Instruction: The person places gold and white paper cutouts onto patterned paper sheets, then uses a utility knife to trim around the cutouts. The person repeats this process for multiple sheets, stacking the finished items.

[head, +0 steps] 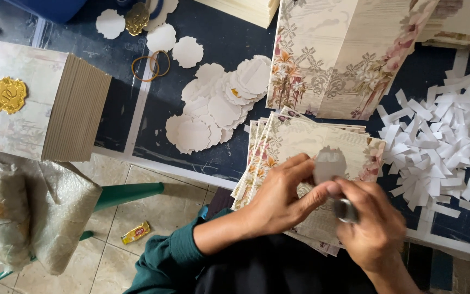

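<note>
The left hand [278,198] pinches the lower edge of a scalloped round sticker [329,163], thumb and forefinger closed on it, and holds it over the top floral card [300,141] of a fanned stack at the near edge of the dark worktop [153,114]. The right hand [373,226] is wrapped shut around a small dark cylindrical object [346,210] — too blurred to name more exactly — with its thumb up against the sticker.

The sticker looks blurred, so it may be in motion; if it touches the card off-centre, it would likely sit crooked against the printed flowers. The stack is loosely fanned and part of it overhangs the worktop's edge — pressure from either hand could slide cards off toward the lap and the tiled floor [153,212]. The pile of white paper strips [441,147] lies just beside the right hand, and a stray strip could stick to an adhesive face. The peeled scalloped backings [218,103] are heaped near the stack too, easy to mistake for a fresh sticker.
</note>
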